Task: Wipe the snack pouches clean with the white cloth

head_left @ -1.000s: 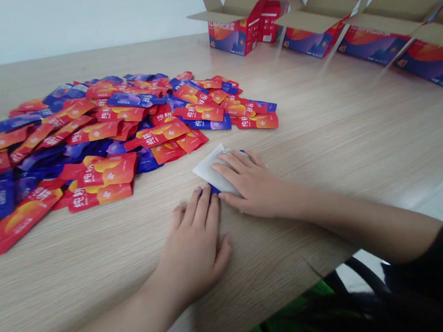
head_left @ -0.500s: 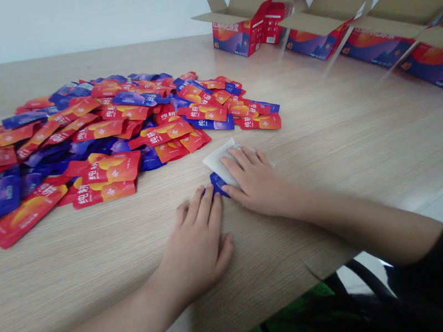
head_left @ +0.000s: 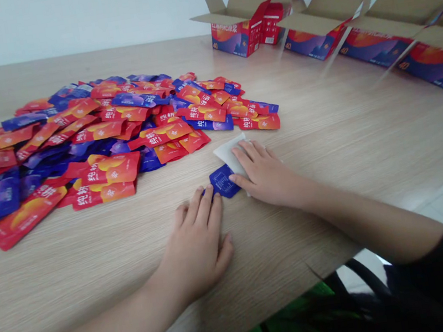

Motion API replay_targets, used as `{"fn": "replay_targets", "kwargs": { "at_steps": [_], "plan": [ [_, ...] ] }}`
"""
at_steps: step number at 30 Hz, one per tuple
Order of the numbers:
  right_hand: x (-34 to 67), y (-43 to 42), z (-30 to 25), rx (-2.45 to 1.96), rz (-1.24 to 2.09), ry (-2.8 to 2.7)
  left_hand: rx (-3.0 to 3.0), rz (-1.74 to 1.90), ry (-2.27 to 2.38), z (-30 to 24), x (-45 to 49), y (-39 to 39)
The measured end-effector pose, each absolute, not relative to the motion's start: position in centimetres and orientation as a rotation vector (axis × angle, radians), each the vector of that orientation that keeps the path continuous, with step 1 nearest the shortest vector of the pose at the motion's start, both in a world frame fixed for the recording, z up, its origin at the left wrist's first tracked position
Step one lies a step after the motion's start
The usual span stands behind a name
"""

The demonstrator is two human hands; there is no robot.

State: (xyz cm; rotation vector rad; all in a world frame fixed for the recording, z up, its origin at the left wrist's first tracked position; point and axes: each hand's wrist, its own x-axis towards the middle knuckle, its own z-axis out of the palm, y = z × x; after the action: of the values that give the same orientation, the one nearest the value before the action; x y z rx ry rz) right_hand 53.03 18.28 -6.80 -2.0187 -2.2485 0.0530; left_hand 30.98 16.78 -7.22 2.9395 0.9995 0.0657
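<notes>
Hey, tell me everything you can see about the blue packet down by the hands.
The blue packet lies flat on the wood-grain table, with pale print facing up, too small to read. It looks like smooth plastic or foil film. Its visible part narrows toward the left end, which the left hand touches. Its right end is hidden by the white cloth and the right hand, so its full outline cannot be seen.
</notes>
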Motion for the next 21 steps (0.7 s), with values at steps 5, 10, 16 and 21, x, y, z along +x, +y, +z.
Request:
{"fn": "replay_targets", "kwargs": {
  "at_steps": [5, 10, 16, 21],
  "plan": [
    [50.3, 17.1, -6.9, -1.774, 0.008, -2.402, 2.934, 0.086, 0.977, -7.1, 30.8, 16.8],
    [51.2, 17.1, -6.6, -1.707, 0.100, -2.458, 2.935, 0.075, 0.974, -7.0, 30.8, 16.9],
    [53.7, 18.4, -6.2, -1.990, 0.071, -2.290, 2.943, 0.046, 0.963, -7.0, 31.0, 16.9],
    [51.1, 17.4, -6.5, -1.870, -0.039, -2.376, 2.968, 0.074, 0.942, -7.0, 30.8, 16.8]
  ]
}}
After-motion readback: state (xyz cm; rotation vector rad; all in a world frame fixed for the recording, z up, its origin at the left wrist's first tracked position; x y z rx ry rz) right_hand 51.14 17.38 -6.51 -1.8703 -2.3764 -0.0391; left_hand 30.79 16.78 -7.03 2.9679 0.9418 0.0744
